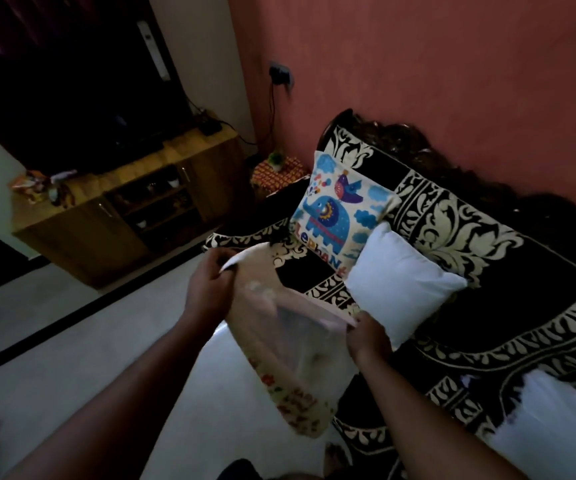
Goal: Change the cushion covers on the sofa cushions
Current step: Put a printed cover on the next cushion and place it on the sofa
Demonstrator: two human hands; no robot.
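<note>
Both hands held a pale cushion cover (290, 344) in the air over the front edge of the sofa (508, 306), its open mouth stretched between them and its printed lower part hanging toward the floor (82, 341). The left hand (210, 278) had its fingers curled round one top corner of the cover; the right hand (366, 336) pinched the opposite edge of the opening, just beside a bare white cushion (404, 282). That cushion leaned on the seat against the backrest, touching an elephant-print cushion (338, 209) that stood upright near the far end of the sofa. Another white cushion (556, 420) lay at the near end of the seat, partly cut off by the picture's edge. A black-and-cream patterned throw covered the sofa. A wooden cabinet (123, 209) stood across the floor, well apart from the sofa.
</note>
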